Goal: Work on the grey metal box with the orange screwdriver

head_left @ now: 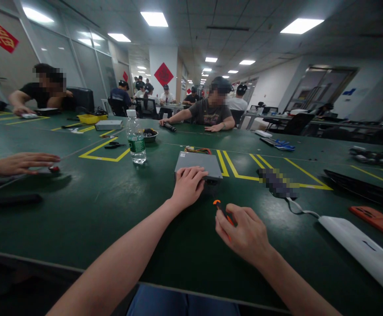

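Observation:
In front of me lies a grey metal power supply unit [200, 161] with a bundle of coloured cables [198, 150] behind it. My left hand [189, 186] rests over its near left part, fingers bent across the top and thumb down by the front side. Closer to me and to the right, my right hand [244, 230] is closed around a black-and-orange hand tool [222, 211]. One orange end of that tool points up and left, apart from the power supply unit. The fingers hide the rest, so its exact kind does not show.
A water bottle [136, 138] stands left of the unit, near a metal bowl [149, 135]. At right lie a blurred dark device [277, 182], a white power bank [359, 250] and an orange phone [377, 221]. Another person's hand [30, 164] is at left; a co-worker [213, 109] sits opposite.

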### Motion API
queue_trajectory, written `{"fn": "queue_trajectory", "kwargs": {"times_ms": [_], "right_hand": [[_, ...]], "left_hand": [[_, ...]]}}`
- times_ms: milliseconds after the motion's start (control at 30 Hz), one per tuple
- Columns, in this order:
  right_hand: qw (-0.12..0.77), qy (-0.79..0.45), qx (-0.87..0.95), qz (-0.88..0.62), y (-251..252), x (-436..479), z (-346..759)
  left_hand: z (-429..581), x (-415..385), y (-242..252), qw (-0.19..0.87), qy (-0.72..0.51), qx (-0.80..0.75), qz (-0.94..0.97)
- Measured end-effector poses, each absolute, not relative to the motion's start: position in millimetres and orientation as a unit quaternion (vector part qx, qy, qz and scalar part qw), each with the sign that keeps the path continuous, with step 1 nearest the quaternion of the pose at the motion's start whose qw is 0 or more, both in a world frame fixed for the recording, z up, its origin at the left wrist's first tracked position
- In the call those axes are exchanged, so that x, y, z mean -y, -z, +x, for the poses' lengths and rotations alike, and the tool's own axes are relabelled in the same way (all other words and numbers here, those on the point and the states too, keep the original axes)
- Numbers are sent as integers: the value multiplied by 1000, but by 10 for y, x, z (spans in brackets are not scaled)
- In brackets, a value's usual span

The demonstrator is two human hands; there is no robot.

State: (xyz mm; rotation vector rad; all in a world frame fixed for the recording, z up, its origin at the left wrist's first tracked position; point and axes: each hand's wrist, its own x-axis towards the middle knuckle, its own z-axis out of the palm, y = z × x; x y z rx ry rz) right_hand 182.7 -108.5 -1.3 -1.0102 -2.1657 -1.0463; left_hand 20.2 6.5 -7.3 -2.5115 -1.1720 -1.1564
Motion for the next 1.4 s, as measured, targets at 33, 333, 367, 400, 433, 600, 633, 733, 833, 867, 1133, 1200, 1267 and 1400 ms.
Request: {"fn": "queue_trajectory", "kwargs": {"times_ms": [33,333,367,400,433,600,633,733,833,867,1133,1200,1267,1400], "right_hand": [[273,368,807,-372,9,1091,1792],[333,232,859,-311,21,1110,1717],[339,210,864,-306,25,1116,1731],[341,192,870,-301,27,1120,1745],[340,179,874,-296,28,1120,1759],[354,157,877,-286,46,1079,1808],[367,152,872,-286,59,1068,1813],[405,118,862,-282,106,1052,1821],[395,90,870,-282,126,1072,1827],[382,86,875,-285,123,1084,1829],[350,76,891,-280,120,1105,1808],[366,109,883,-274,143,1081,1800],[379,135,875,-269,161,1060,1797],[382,170,867,-272,165,1055,1795]], "left_hand": [[203,-64,74,70,383,390,-835],[188,-69,94,83,379,377,-841],[187,-73,97,84,378,376,-842],[186,-77,99,86,376,376,-842],[185,-80,101,87,374,376,-843],[180,-84,105,93,370,377,-844],[178,-84,105,95,370,376,-844],[171,-86,104,96,371,371,-846],[164,-94,107,95,371,367,-848],[162,-97,109,95,371,367,-848],[168,-100,118,105,373,373,-843],[176,-95,121,110,374,376,-840],[185,-90,130,117,374,379,-838],[200,-87,169,137,376,384,-832]]}}
